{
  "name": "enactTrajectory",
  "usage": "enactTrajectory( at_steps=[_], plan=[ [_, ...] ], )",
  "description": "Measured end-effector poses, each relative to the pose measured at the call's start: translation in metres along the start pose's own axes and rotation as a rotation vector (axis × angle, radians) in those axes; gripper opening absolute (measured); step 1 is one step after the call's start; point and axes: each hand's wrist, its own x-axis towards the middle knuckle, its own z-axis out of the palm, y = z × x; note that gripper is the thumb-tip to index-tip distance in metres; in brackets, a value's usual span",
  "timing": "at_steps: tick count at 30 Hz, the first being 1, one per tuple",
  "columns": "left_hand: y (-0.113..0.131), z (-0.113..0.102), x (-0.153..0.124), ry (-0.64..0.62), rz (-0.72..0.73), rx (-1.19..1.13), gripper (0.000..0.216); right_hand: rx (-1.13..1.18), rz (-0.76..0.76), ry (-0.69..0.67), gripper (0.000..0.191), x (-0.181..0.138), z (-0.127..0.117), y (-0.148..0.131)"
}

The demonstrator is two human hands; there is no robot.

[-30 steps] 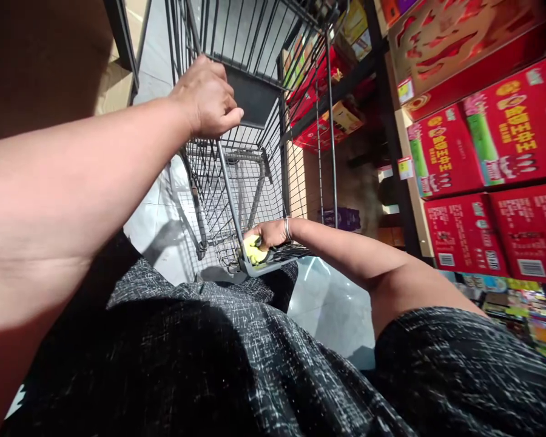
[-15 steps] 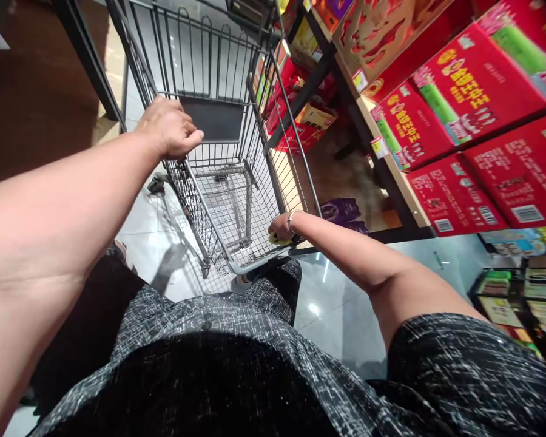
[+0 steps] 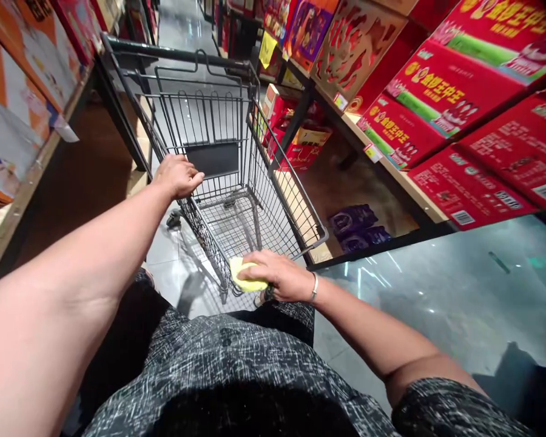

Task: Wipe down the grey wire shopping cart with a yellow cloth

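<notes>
A grey wire shopping cart (image 3: 212,161) stands in front of me, its handle end facing away. My left hand (image 3: 177,176) is closed over the cart's left top rail, thumb pointing right. My right hand (image 3: 284,276) presses a folded yellow cloth (image 3: 239,274) onto the near end of the cart's top rim. The fingers lie over the cloth and hide part of it and of the rim. A silvery bracelet (image 3: 315,286) circles the right wrist. No goods show in the basket.
On the right, a wooden shelf (image 3: 394,173) bears stacked red boxes (image 3: 459,88). Purple packages (image 3: 355,224) lie beneath it. Orange and white boxes (image 3: 31,67) line the left shelf. Grey floor tiles (image 3: 414,291) run between the shelves, close on both sides of the cart.
My right hand has risen from low at the cart's near right corner and moved leftward along the near rim with the cloth. The view has tilted up; my left hand keeps its hold.
</notes>
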Motion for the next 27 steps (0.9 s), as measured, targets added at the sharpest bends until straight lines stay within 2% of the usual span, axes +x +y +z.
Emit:
enactTrajectory(
  at_steps=[4,7,9,11,14,16,18,21,24,27],
  plan=[
    [-0.002,0.004,-0.005,0.001,-0.015,0.052,0.058,-0.302,0.094,-0.064,0.028,-0.028,-0.004,0.017],
    [-0.003,0.005,-0.01,0.005,-0.019,0.07,0.057,-0.484,0.345,-0.1,0.027,-0.053,-0.017,0.047],
    [-0.004,0.005,-0.014,0.019,-0.026,0.06,0.057,-0.557,0.503,-0.055,0.031,-0.066,-0.021,0.061],
    [-0.004,0.004,-0.018,0.03,-0.035,0.051,0.056,-0.538,0.551,0.034,0.038,-0.072,-0.014,0.06],
    [-0.003,0.002,-0.025,0.019,-0.042,0.064,0.058,-0.33,0.423,0.255,0.053,-0.063,0.021,0.034],
    [-0.001,-0.001,-0.03,0.01,-0.043,0.077,0.06,-0.129,0.288,0.47,0.063,-0.05,0.055,0.009],
    [0.0,-0.005,-0.034,0.013,-0.041,0.076,0.06,0.016,0.207,0.677,0.058,-0.038,0.089,-0.009],
    [0.002,-0.008,-0.039,0.028,-0.044,0.04,0.059,0.037,0.21,0.905,0.05,-0.026,0.125,-0.013],
    [0.004,-0.008,-0.041,0.045,-0.067,-0.02,0.058,0.004,0.201,0.99,0.054,-0.023,0.138,0.0],
    [0.008,-0.005,-0.038,0.063,-0.1,-0.056,0.059,-0.03,0.163,1.029,0.063,-0.025,0.134,0.016]
  ],
)
